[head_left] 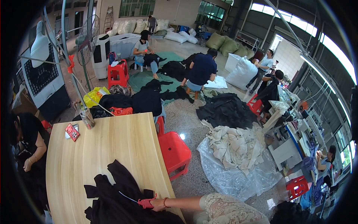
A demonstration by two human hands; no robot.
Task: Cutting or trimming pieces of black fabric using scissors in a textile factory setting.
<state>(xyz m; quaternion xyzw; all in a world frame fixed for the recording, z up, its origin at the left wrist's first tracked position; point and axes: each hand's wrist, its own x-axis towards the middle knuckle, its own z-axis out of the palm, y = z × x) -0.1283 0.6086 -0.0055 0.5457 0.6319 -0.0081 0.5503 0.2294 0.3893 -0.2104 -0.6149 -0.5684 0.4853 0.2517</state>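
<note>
My right hand [159, 205] reaches in from the lower right, past a beaded bracelet and a cream lace sleeve. Its fingers are closed round a red-handled tool [145, 203] with a thin, pale blade or rod pointing left; the exact kind is unclear. Under the tool lies a black knit garment [112, 192], spread over the near part of a wooden table [100, 145]. The garment's lower part runs out of the picture. My left hand does not show.
On the table's far left are a red packet [72, 132] and a clear jar [87, 118]. A red stool [174, 152] stands at its right side. Cream cloth [236, 143] and black cloth [227, 110] lie on the floor. At the left a co-worker [31, 143] bends over dark cloth.
</note>
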